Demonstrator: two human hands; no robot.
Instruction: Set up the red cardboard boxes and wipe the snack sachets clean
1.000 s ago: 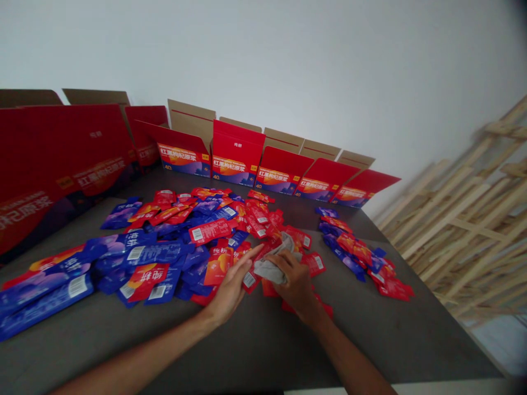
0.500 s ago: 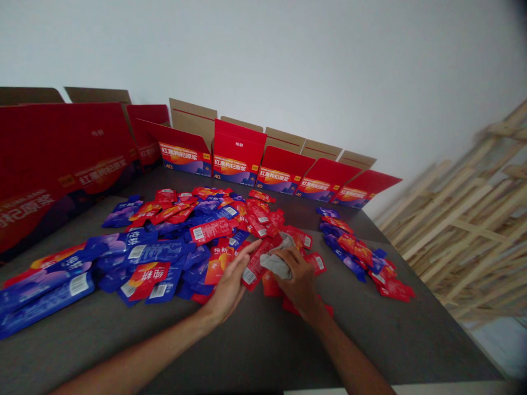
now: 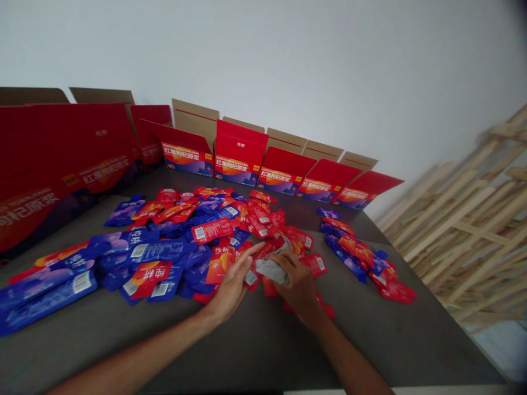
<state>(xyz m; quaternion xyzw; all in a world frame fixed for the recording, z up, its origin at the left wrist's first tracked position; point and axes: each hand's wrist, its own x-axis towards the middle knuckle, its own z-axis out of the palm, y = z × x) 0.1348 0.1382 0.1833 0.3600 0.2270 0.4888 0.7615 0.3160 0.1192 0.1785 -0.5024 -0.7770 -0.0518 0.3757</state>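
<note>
My left hand (image 3: 234, 285) holds a red sachet (image 3: 252, 277) along its left edge, the fingers pointing forward and partly hidden. A bunched grey cloth (image 3: 272, 270) is in my right hand (image 3: 297, 282), whose fingers are closed round it. The cloth presses on the face of the red sachet and covers much of it. Just left of my left hand lies a heap of blue sachets (image 3: 158, 251) mixed with red ones, such as an orange-red sachet (image 3: 220, 263). More red sachets (image 3: 316, 264) lie around and partly beneath my right hand.
A separate row of red and blue sachets (image 3: 356, 249) lies on the right of the dark table (image 3: 391, 340). Open red cartons (image 3: 236, 159) stand along the wall, with larger red cartons (image 3: 61, 170) at the left. Wooden slats (image 3: 465, 230) are stacked beyond the table's right edge.
My right hand has moved the grey cloth slightly left and down across the red sachet, covering more of its middle. My left hand stays at the sachet's edge.
</note>
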